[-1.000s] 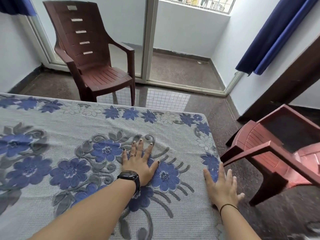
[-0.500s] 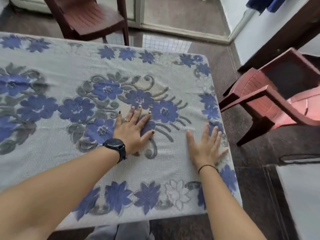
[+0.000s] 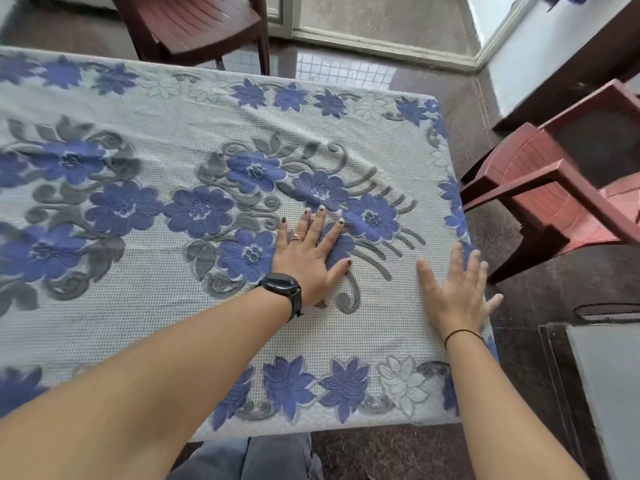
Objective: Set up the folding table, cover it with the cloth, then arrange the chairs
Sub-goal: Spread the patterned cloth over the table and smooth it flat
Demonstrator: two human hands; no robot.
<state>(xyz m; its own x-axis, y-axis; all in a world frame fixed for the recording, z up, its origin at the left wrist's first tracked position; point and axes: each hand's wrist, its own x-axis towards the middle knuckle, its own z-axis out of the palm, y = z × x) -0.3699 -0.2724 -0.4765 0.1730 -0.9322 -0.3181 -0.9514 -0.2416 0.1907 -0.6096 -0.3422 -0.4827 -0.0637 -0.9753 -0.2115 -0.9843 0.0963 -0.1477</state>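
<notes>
A white cloth [image 3: 166,327] with blue flowers and grey leaves covers the whole table top, which is hidden beneath it. My left hand [image 3: 310,258], with a black watch and a ring, presses flat on the cloth near its right-centre. My right hand [image 3: 455,292] lies flat with spread fingers at the cloth's right edge, the little finger past the edge. A dark brown plastic chair [image 3: 194,26] stands behind the table's far side. A reddish plastic chair [image 3: 554,199] stands to the right of the table, its armrest close to the table's edge.
Dark speckled floor [image 3: 485,98] surrounds the table. A sliding-door sill [image 3: 381,46] runs along the far side. A dark wooden frame and white wall [image 3: 540,64] stand at the right. A grey slab [image 3: 609,393] lies low right. My trouser legs [image 3: 256,459] show below the table's near edge.
The view has tilted down, so the chairs' backs left the frame and the near cloth border appeared. Both hands slid back toward me along the cloth, still flat.
</notes>
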